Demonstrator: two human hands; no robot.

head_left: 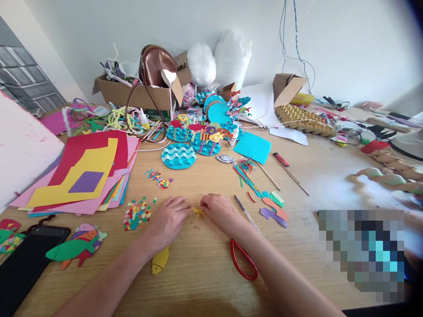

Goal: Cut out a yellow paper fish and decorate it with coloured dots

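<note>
Small yellow paper strips [198, 213] lie on the table between my two hands. My left hand [168, 223] rests low with its fingers stretched out, their tips touching the strips' left end; its thumb is hidden. Curled fingers of my right hand [220, 214] pinch the strips at the right end. A yellow paper fish [160, 261] with a drawn eye and gill line sticks out from under my left wrist. Beside my right forearm show the red handles of scissors [243, 263], the rest covered by the arm. A pen [243, 208] lies just right of my right hand.
Paper dots [137, 213] are heaped left of my left hand, with coloured paper sheets [82, 167] behind. Paper fish [74, 248] lie near a black phone [33, 251]. Farther back are a blue wavy disc [178, 156], blue paper [253, 147] and a cardboard box [132, 94].
</note>
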